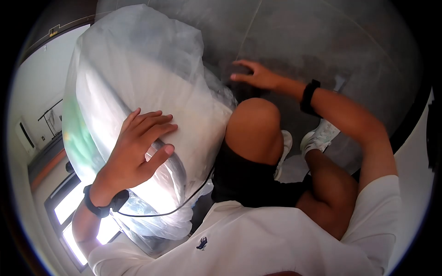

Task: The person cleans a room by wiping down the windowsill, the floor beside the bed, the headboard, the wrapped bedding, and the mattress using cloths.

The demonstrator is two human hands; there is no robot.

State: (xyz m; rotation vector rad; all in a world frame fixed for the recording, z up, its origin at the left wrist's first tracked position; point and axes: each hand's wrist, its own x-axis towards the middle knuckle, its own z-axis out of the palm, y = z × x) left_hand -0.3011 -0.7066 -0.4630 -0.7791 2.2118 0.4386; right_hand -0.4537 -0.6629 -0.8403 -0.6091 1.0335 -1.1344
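A large translucent plastic bag (142, 78), bulging with white and some green contents, fills the left half of the view. My left hand (142, 145) rests over its side with the fingers spread, holding nothing. Out past the bag's right side, my right hand (255, 75) hovers above the grey floor, fingers apart and curved, with nothing in them. A dark band is on each wrist. From near the left wrist, a thin black cable (170, 213) runs across the bag toward my knee.
My bent knee (253, 122) touches or nearly touches the bag's right edge. Grey tiled floor (294, 32) spreads beyond it, with my white shoes (322, 133) on it. At the lower left are a bright window (69, 207) and a pale wall (39, 92).
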